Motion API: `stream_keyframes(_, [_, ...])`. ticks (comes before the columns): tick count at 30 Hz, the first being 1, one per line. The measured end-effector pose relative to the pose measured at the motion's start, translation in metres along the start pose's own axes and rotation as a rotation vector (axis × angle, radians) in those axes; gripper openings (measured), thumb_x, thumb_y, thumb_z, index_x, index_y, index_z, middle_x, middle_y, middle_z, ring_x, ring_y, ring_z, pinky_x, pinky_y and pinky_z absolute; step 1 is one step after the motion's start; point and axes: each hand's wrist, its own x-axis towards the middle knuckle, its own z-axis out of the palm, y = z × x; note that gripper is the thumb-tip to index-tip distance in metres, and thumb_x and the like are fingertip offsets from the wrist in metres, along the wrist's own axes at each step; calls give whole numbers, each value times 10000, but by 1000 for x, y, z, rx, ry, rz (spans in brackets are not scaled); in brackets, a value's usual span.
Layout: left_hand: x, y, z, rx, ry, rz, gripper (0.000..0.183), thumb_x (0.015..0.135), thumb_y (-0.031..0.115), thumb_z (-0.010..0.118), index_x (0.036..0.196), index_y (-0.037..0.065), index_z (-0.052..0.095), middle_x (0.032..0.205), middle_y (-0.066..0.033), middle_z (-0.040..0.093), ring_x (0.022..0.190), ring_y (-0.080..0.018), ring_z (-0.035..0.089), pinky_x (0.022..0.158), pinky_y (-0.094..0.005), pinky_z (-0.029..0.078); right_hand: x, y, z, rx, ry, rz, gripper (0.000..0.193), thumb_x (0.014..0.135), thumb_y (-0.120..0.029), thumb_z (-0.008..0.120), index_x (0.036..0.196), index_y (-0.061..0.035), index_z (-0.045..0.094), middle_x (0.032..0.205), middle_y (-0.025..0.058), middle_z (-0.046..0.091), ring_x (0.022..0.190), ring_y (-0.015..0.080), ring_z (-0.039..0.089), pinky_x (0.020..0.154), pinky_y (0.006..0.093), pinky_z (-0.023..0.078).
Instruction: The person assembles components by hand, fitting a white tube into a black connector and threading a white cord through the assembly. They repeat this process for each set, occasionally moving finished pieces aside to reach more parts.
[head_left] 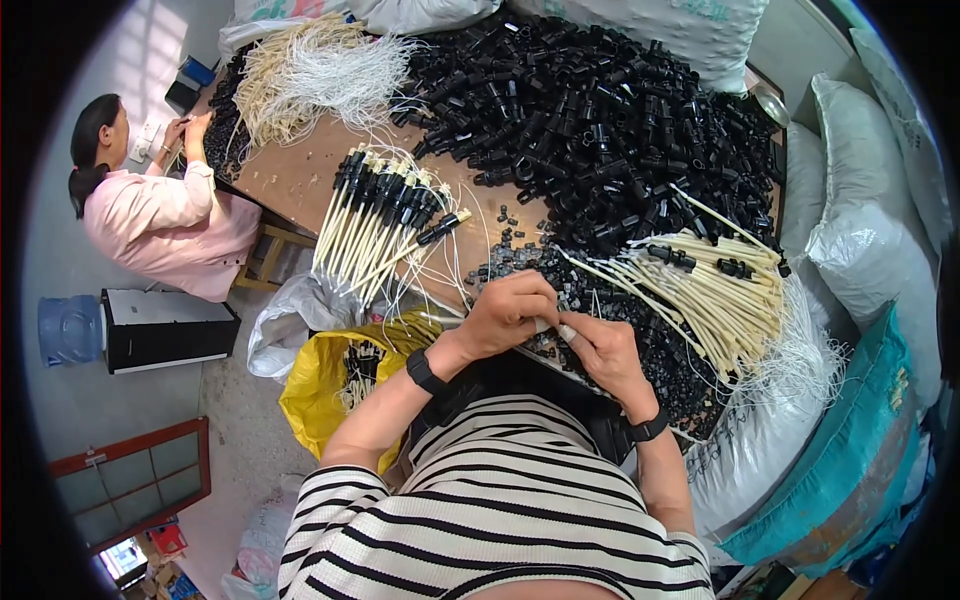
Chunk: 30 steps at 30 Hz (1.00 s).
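Note:
My left hand (510, 312) and my right hand (606, 352) meet over the table's near edge, fingers pinched close together. Whatever sits between the fingertips is too small to make out. Pale coverings show on some fingertips. Below and around the hands lies a spread of small black parts (655, 365). On the right is a bundle of cream rods (720, 300) with thin white strings. Left of my hands, a row of cream rods with black fittings (385, 205) rests on the table, strings trailing toward me.
Black plastic fittings (600, 110) are heaped across the back of the table (290, 175). A pile of white-stringed rods (320, 80) lies far left, near a seated person in pink (160, 220). A yellow bag (310, 400) stands at my left; stuffed sacks (870, 240) line the right.

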Motion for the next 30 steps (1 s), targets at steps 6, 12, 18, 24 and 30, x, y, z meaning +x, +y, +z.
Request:
stream_keyframes(6, [12, -3, -13, -240, -114, -68, 166, 686, -80, 664, 800, 39, 686, 838, -46, 621, 755, -178, 603, 657, -278, 470, 5, -6, -6, 220, -70, 169, 153, 873, -59, 618, 995, -4, 692, 751, 142, 674, 640, 185, 677, 563, 293, 496])
stream_keyframes(12, [10, -9, -11, -310, -217, -134, 165, 664, -81, 642, 786, 25, 676, 839, -49, 622, 767, -169, 610, 662, -272, 478, 11, 1, -1, 56, -9, 100, 113, 842, -71, 646, 924, -16, 701, 682, 131, 633, 550, 198, 600, 532, 288, 459])
stream_keyframes(18, [23, -46, -33, 273, 150, -330, 279, 724, -36, 656, 989, 44, 693, 822, -101, 671, 762, -188, 644, 701, -295, 510, 4, 14, 5, 40, 181, 248, 71, 817, -90, 661, 869, -42, 666, 566, 93, 564, 470, 152, 546, 483, 288, 430])
stream_keyframes(24, [33, -104, -40, 687, 134, -373, 304, 701, -50, 597, 973, 70, 664, 844, -129, 647, 792, -332, 631, 702, -405, 502, 1, 16, 1, 116, 190, 352, 52, 856, -49, 631, 864, -1, 648, 561, -51, 422, 541, 22, 355, 498, 217, 305])
stream_keyframes(30, [34, -74, -36, 198, 197, -575, 217, 742, -49, 608, 924, 41, 683, 855, -36, 660, 742, -138, 605, 698, -267, 482, -3, 23, 2, 178, 282, 491, 78, 844, -85, 649, 858, -9, 657, 549, -32, 461, 521, 30, 388, 490, 229, 325])
